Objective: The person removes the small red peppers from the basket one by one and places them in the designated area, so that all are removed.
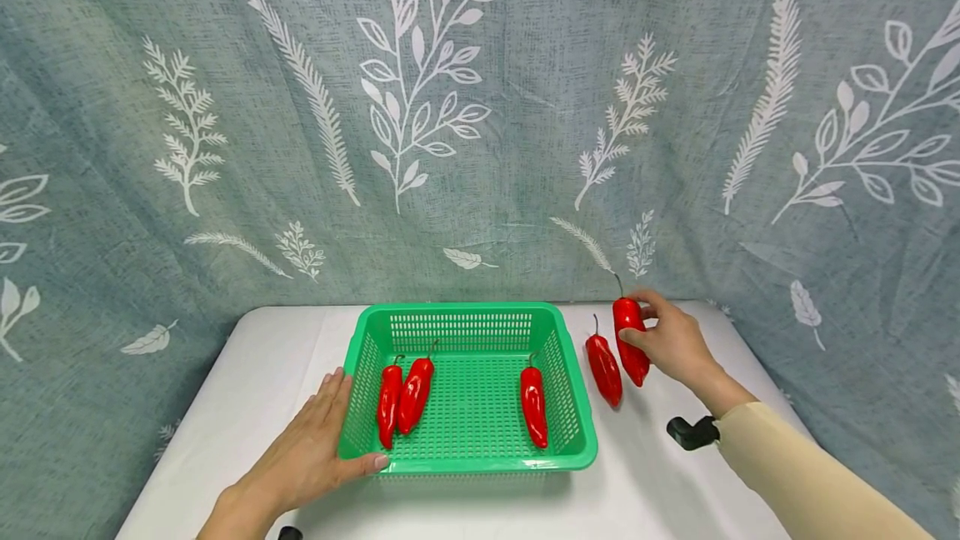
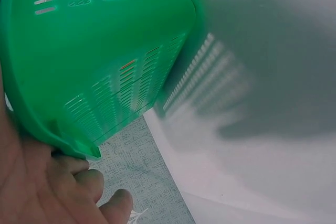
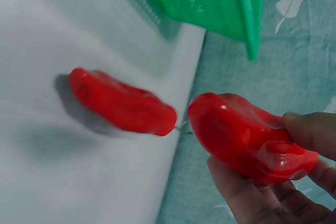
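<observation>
A green plastic basket (image 1: 480, 466) stands on the white table with three red chili peppers inside. Two of them, a left chili pepper (image 1: 389, 407) and its neighbour (image 1: 416, 397), lie side by side at the left; another chili pepper (image 1: 533, 407) lies near the right wall. My left hand (image 1: 311, 444) rests at the basket's front left corner, thumb on the front rim, fingers extended along the left side. To the right of the basket, my right hand (image 1: 671, 340) pinches a glossy red chili pepper (image 3: 247, 137) between thumb and fingers, its stem pointing away.
Another red chili pepper (image 3: 123, 103) lies on the white tabletop (image 1: 637, 473), between the basket and my right hand. A grey-green curtain (image 1: 525, 148) with white leaf prints hangs behind the table and at both sides.
</observation>
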`<state>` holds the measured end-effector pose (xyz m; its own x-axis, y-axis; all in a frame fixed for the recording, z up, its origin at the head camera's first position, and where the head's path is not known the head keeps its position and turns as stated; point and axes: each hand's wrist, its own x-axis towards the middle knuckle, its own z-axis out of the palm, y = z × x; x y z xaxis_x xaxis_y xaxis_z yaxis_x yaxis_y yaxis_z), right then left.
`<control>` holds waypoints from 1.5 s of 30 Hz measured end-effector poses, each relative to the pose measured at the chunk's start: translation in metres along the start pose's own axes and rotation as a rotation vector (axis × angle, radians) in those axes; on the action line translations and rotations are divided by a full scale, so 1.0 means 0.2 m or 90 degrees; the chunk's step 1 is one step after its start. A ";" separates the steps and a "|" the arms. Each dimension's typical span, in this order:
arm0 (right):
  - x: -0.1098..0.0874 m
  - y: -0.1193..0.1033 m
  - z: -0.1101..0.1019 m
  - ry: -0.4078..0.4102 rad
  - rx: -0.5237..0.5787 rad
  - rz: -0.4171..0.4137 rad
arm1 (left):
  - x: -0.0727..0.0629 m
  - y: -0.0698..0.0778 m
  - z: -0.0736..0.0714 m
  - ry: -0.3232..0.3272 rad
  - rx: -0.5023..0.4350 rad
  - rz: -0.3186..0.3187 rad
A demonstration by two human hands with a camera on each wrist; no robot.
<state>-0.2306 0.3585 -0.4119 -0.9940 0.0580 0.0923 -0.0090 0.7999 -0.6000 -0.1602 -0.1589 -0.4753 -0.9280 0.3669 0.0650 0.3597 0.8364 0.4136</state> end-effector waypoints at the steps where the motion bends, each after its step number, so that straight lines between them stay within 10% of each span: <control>1: 0.01 0.01 0.00 -0.001 -0.002 0.005 | 0.00 0.00 0.00 -0.003 -0.004 -0.004; 45: 0.12 0.33 0.20 -0.056 -0.018 0.126 | 0.00 -0.01 0.02 0.000 -0.017 -0.004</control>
<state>-0.2594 0.3892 -0.4803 -0.9818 0.1641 -0.0955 0.1889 0.7946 -0.5770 -0.1603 -0.1600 -0.4799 -0.9302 0.3616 0.0625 0.3511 0.8272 0.4387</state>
